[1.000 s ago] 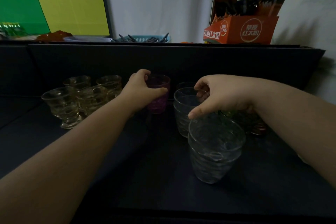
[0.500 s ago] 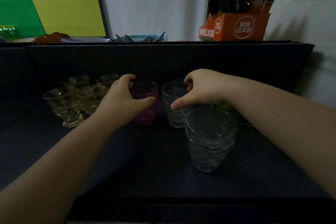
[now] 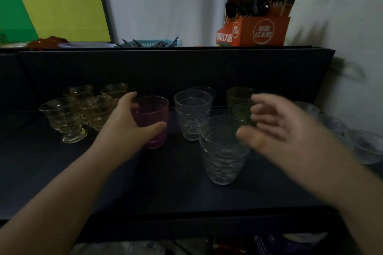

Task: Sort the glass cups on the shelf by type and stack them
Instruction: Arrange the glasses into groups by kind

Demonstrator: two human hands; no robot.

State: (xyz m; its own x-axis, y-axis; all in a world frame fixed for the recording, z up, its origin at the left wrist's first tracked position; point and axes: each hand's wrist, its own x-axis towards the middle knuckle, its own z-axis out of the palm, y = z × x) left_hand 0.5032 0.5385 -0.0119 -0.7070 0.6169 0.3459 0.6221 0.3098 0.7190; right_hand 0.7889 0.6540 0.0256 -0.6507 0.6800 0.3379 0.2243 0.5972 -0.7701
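1. Two hands over the dark shelf: left hand wraps the purple cup, thumb at the front, fingers behind; the cup stands on the shelf, mid-left, just right of the footed clear cups grouped toward the left end.
2. Right hand is now spread and empty (blurred, so in motion). A half second ago it pinched the rim of the patterned clear tumbler; it has let go and pulled toward the right.
3. That tumbler now stands free near the back edge, between the purple cup and the green cups.
4. Larger clear tumbler sits nearer the front edge, untouched.
5. Clear bowls at the right end.
6. Judgement: purple cup has been dragged leftward and forward; sorting is early, nothing visibly stacked.
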